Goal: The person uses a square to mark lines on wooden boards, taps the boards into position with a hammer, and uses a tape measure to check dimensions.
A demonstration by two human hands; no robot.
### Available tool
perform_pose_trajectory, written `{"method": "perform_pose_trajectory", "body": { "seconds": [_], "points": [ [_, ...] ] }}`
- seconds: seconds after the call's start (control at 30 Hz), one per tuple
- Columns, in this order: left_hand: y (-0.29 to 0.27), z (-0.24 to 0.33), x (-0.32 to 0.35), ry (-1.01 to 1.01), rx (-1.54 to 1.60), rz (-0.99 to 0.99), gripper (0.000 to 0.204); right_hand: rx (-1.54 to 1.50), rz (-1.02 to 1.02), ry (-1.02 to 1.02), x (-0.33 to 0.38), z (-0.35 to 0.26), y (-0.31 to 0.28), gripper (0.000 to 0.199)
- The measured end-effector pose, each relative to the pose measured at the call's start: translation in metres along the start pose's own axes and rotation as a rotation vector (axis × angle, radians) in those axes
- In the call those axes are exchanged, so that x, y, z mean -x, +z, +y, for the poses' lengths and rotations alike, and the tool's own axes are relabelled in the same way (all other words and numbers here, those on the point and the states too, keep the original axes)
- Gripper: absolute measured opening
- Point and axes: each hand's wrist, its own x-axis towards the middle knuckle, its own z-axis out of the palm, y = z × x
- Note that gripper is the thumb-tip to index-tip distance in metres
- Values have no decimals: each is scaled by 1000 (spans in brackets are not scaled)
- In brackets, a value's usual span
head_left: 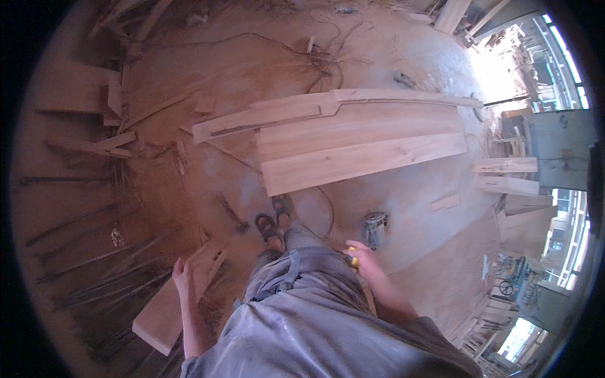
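Note:
My right hand (360, 255), beside my hip, is closed around a small yellow tape measure (351, 257); its details are partly hidden by the fingers. My left hand (180, 271) hangs by the edge of a thick wooden board (165, 310), fingers loosely apart with nothing seen in them. I cannot tell whether it touches that board. Ahead of my feet lies a wide wooden panel (359, 131). A plain plank (365, 162) runs along its near side, and a long shaped rail (277, 114) lies along the far side.
A hammer (234, 215) lies left of my feet, and a power tool (375, 228) stands to the right. Farther off are another tool (404, 80) and tangled cables (322, 62). Timber stacks (507, 175) line the right, with a green-blue machine (520, 277). Scrap pieces (164, 110) litter the left.

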Motion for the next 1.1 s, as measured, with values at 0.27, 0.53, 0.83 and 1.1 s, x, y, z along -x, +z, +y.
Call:
{"method": "perform_pose_trajectory", "body": {
  "seconds": [0.27,0.53,0.83,1.1],
  "points": [
    [39,90,-8,122,-456,-329,50,144,308,408,-34,170,-129,18],
    [-16,101,-20,-202,-373,-224,50,834,248,-175,-86,53,74,48],
    [-122,35,-168,-175,-330,-152,46,689,103,-159,-115,-110,334,55],
    [-236,109,-295,-360,-142,9,47,928,107,-50,-126,-71,442,44]
  ]
}}
